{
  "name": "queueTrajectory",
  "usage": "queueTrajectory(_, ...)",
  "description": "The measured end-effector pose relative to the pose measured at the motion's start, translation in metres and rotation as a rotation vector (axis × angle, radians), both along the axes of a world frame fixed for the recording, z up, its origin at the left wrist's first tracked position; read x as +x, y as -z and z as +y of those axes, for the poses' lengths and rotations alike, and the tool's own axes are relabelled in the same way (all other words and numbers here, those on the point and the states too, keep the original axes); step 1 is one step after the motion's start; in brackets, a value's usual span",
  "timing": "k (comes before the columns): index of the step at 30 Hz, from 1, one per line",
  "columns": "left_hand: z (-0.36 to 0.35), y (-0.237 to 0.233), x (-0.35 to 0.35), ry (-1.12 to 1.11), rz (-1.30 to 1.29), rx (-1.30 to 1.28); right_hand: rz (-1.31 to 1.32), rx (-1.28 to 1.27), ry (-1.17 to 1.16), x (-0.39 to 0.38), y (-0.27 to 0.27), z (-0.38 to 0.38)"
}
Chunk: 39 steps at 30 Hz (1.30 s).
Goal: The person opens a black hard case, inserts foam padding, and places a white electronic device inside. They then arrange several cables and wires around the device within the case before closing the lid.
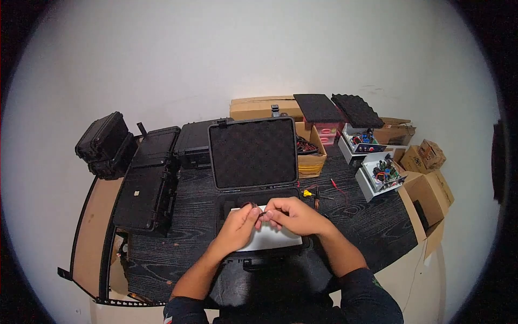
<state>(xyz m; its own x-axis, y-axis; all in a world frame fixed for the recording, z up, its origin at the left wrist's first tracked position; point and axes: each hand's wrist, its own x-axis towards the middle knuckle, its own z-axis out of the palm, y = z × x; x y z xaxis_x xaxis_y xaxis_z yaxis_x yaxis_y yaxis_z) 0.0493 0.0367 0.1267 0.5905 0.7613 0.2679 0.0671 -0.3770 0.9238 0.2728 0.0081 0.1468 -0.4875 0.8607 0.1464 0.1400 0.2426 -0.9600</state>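
Observation:
My left hand (236,228) and my right hand (295,215) meet over an open black hard case (253,156). Between them they pinch a thin black cable (263,214); a dark reddish loop shows above my left fingers, and the rest is hidden by the hands. Directly beneath lies a flat white panel or box (280,240) inside the case, partly covered by my hands. The case's lid stands upright, lined with dark egg-crate foam.
More black cases (143,197) stand on the left. Behind are a cardboard box of cables (312,164) and red drawers (327,134). White housings with wired boards (380,175) sit right, near an open carton (426,200). A yellow connector (307,193) and red lead (339,187) lie on the black table (367,232).

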Motion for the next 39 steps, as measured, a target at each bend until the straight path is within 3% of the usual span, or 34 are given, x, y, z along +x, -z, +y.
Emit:
queueTrajectory(4,0.002,0.006,-0.009,0.326,0.049,-0.179,-0.059,0.198,0.073,0.004,-0.002,0.002)
queueTrajectory(7,-0.001,0.007,-0.015,0.473,-0.121,-0.408,-0.046,0.184,0.079,0.004,-0.003,0.003)
queueTrajectory(11,0.002,0.009,-0.011,0.625,-0.803,-0.503,-0.065,0.059,0.08,0.001,-0.004,0.007)
queueTrajectory(15,0.001,0.0,-0.008,0.334,-1.144,-0.527,-0.143,0.078,0.074,-0.008,0.004,0.009)
queueTrajectory(18,0.007,-0.001,-0.008,0.155,-1.247,-0.474,-0.292,0.233,0.086,-0.013,0.007,0.005)
queueTrajectory(22,0.012,0.004,-0.003,-0.245,-0.96,-0.203,-0.407,0.219,-0.012,-0.018,0.005,-0.003)
queueTrajectory(24,0.011,-0.001,-0.001,-0.281,-0.446,0.08,-0.357,0.223,-0.054,-0.019,0.003,-0.005)
queueTrajectory(27,0.005,-0.001,0.004,-0.234,-0.041,0.371,-0.287,0.148,-0.061,-0.015,-0.001,-0.009)
queueTrajectory(30,0.0,-0.004,-0.001,-0.043,0.044,0.026,-0.226,0.143,-0.017,-0.005,-0.009,-0.01)
queueTrajectory(34,0.002,-0.002,-0.01,0.25,0.007,-0.087,-0.187,0.273,0.045,0.004,-0.016,-0.007)
queueTrajectory(37,-0.005,-0.006,-0.015,0.4,0.054,-0.377,-0.168,0.366,0.043,0.004,-0.017,-0.006)
queueTrajectory(39,0.001,0.003,-0.018,0.529,-0.137,-0.361,-0.188,0.411,0.064,0.004,-0.015,-0.004)
